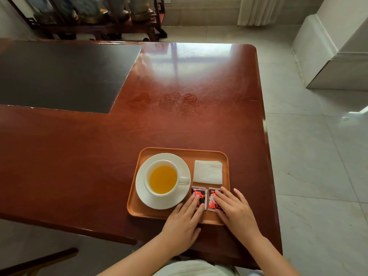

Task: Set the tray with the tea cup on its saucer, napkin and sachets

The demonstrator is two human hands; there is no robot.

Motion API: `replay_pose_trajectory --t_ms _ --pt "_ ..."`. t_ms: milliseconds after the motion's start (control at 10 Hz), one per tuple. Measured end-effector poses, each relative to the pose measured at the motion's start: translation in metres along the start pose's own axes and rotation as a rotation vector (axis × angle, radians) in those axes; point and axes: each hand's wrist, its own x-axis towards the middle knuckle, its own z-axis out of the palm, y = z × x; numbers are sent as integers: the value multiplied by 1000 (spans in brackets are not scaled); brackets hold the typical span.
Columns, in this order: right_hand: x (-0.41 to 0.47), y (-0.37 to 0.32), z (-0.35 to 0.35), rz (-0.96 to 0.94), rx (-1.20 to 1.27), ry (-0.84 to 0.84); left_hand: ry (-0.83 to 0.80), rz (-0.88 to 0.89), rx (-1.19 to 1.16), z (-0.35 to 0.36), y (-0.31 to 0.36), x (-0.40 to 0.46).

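An orange tray (pixel 171 152) lies near the table's front right corner. On its left half a white cup (pixel 162 180) of yellow tea stands on a white saucer (pixel 143 193), handle to the right. A folded white napkin (pixel 208 172) lies at the tray's back right. In front of the napkin two red and black sachets lie side by side. My left hand (pixel 184 220) rests flat with its fingertips on the left sachet (pixel 197 193). My right hand (pixel 236 210) lies flat over the right sachet (pixel 212 204), hiding much of it.
The tray sits on a glossy red-brown table (pixel 179 116) with a dark inlaid panel (pixel 59 76) at the back left. The table's right edge is close to the tray; pale floor tiles lie beyond. A dark wooden stand is behind the table.
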Motion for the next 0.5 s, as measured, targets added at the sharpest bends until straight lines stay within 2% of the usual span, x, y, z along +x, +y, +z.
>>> replay_pose_trajectory --t_ms 300,500 --pt "0 1 0 2 13 7 21 11 3 -2 -2 3" --pt "13 -3 -14 48 71 94 133 21 -49 -30 9 1"
